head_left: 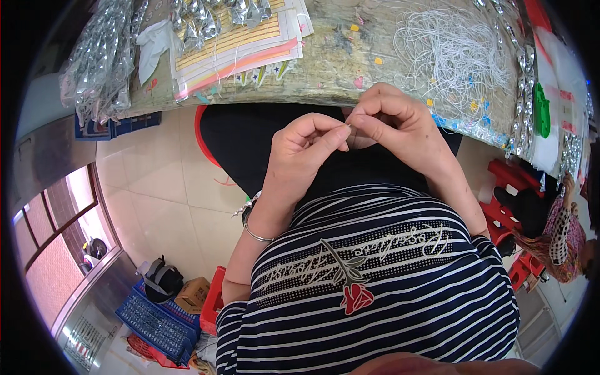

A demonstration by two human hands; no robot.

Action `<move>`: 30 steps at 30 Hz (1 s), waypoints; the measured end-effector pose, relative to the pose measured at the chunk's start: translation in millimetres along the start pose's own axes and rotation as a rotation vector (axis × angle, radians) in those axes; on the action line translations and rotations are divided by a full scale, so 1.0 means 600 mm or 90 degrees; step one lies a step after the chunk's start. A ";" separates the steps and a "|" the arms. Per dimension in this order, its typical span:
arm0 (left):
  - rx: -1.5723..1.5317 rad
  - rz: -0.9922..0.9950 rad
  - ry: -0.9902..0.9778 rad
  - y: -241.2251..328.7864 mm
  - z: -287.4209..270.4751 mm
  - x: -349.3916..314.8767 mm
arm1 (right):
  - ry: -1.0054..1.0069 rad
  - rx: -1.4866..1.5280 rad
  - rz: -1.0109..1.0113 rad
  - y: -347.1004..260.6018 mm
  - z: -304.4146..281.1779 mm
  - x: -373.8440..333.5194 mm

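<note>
My left hand and my right hand meet over my lap, just in front of the table edge. Thumb and forefinger are pinched together on each, the tips almost touching. Whatever they hold is too small and thin to make out. Beyond my right hand, a loose tangle of thin white string lies on the worn table.
Printed sheets with shiny silver pieces lie at the table's far left, beside a bundle in clear plastic. Silver strips and a green tool are at right. Blue crates stand on the floor; another person sits at right.
</note>
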State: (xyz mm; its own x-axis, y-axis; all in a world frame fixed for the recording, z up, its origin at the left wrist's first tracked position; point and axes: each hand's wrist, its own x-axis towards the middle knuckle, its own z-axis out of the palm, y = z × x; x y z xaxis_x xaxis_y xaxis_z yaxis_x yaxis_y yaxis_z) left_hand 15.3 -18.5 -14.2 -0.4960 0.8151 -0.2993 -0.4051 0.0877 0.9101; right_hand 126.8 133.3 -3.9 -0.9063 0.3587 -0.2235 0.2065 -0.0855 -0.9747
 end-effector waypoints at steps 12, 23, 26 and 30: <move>0.090 -0.017 -0.010 0.010 -0.007 0.001 | 0.067 -0.340 -0.247 -0.014 -0.010 -0.002; 0.044 -0.003 0.065 0.002 0.001 0.001 | 0.042 0.211 0.029 -0.007 -0.016 -0.009; 0.047 0.010 0.071 -0.001 0.001 0.002 | 0.019 0.232 0.009 -0.011 -0.006 -0.005; 0.044 0.042 0.069 -0.011 0.000 0.002 | -0.005 0.002 -0.040 -0.012 0.014 -0.003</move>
State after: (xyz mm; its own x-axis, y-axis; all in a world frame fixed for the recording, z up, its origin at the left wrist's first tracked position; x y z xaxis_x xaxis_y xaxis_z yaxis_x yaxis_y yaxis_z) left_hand 17.2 -17.8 -20.5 -0.6018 0.7538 -0.2641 -0.3167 0.0783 0.9453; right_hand 124.0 125.5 3.5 -0.9206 0.3556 -0.1613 0.1473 -0.0664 -0.9869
